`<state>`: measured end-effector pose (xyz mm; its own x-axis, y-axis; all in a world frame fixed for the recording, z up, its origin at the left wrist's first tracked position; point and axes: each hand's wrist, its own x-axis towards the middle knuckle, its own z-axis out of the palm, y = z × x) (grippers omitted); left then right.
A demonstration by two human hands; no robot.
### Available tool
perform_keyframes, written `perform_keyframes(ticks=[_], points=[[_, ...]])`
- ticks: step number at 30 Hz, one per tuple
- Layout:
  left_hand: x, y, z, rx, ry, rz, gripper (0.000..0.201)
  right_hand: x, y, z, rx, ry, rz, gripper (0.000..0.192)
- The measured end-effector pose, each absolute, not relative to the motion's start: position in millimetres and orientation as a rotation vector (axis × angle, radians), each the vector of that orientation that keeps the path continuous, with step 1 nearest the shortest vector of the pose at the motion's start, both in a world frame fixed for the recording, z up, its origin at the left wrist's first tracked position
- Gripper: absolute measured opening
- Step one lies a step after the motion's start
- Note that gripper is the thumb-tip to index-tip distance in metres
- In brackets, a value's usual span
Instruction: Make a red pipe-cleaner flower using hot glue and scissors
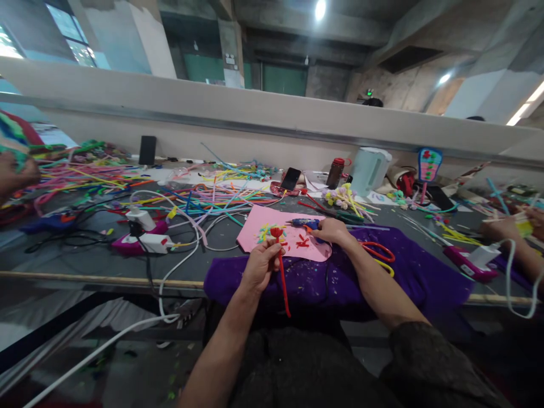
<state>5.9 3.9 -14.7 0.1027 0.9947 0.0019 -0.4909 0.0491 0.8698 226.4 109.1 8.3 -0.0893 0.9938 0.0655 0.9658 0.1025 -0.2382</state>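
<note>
While the left hand [262, 263] pinches one red flower [276, 233] just beneath its head, in the head view, its single stem [284, 288] hangs down in front of one purple cloth [361, 280]. The right hand [334, 231] grips one blue glue gun [306, 223], nozzle leftward, over one pink sheet [257, 224] strewn with red and coloured scraps too many to count. Two magenta power strips [142, 239] flank the workplace, one on each side. Beyond stand one pale pitcher [369, 170] and one brown bottle [335, 174] with a red lid.
</note>
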Motion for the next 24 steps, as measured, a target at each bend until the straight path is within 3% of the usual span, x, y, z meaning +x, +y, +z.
perform_keyframes(ticks=[5,19,24], points=[[5.2,3.9,-15.2,0.826,0.762,1.331,0.022,230.0,107.1,11.4,-1.888,-2.068,0.307,0.027],[4.6,3.9,-16.1,0.812,0.743,1.345,0.023,236.5,99.5,22.6,-1.429,-1.599,0.641,0.026],[4.5,3.6,-17.1,0.774,0.728,1.387,0.022,223.6,84.1,35.4,-0.928,-1.301,1.165,0.025]])
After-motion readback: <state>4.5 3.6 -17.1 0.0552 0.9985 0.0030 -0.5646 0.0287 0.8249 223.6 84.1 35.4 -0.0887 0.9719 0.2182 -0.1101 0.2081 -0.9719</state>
